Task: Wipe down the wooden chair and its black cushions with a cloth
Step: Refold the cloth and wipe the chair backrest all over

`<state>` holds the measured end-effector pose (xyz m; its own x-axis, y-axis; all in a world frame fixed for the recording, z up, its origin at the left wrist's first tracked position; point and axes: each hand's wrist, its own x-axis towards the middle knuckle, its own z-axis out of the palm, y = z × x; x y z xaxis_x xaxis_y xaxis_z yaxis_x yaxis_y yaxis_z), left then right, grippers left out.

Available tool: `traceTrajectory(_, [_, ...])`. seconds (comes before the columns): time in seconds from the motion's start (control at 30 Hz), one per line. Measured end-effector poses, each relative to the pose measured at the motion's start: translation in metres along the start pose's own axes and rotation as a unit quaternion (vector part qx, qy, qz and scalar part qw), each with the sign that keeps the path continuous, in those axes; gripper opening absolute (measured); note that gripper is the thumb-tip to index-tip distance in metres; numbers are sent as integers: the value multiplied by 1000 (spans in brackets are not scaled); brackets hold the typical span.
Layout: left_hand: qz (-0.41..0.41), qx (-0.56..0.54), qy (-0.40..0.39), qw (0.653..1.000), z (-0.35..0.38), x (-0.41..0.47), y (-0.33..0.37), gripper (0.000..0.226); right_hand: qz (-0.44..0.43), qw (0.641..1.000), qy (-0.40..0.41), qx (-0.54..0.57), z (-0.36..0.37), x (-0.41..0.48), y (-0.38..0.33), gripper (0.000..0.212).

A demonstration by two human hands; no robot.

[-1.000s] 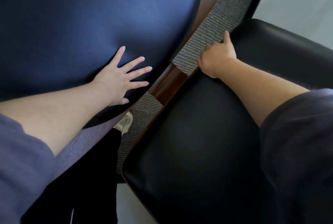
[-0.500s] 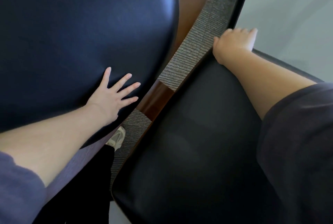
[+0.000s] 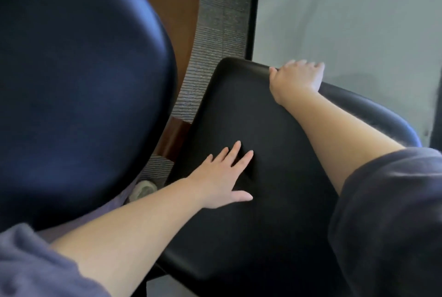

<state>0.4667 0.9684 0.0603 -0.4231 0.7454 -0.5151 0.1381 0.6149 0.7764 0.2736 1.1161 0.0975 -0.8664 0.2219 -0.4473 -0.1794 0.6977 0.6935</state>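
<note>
A large dark cushion [image 3: 79, 81] fills the left of the view, backed by the chair's brown wooden shell [image 3: 177, 9]. To its right is a smaller black cushion [image 3: 239, 110], joined by a wooden piece [image 3: 174, 138]. My left hand [image 3: 222, 177] lies flat on the smaller cushion, fingers spread. My right hand [image 3: 296, 76] rests over that cushion's far top edge, thumb on the near side and fingers reaching past it. No cloth shows in either hand.
Grey ribbed carpet [image 3: 222, 21] shows between the cushions. A pale grey surface [image 3: 346, 9] lies beyond the chair at the right. My light shoe [image 3: 143, 189] peeks out under the large cushion. My dark sleeves fill the lower corners.
My left hand left the large cushion and now presses on the smaller one. My right hand slid from the cushion's inner side to its far top edge. The view swung right.
</note>
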Motion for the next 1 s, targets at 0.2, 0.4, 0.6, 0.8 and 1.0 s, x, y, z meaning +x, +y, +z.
traceTrajectory(0.2, [5, 34, -17, 999, -3, -5, 66, 99, 41, 998, 16, 35, 5, -42, 65, 67])
traceTrajectory(0.4, [31, 79, 6, 996, 11, -17, 123, 103, 113, 986, 61, 110, 19, -95, 121, 63])
traceTrajectory(0.6, [46, 123, 25, 991, 37, -29, 145, 106, 218, 946, 73, 227, 49, -160, 146, 70])
traceTrajectory(0.8, [55, 200, -4, 978, 51, -46, 136, 107, 319, 889, 45, 325, 75, -237, 129, 76])
traceTrajectory(1.0, [90, 255, -66, 961, 63, -66, 118, 112, 411, 832, 22, 372, 93, -306, 96, 72])
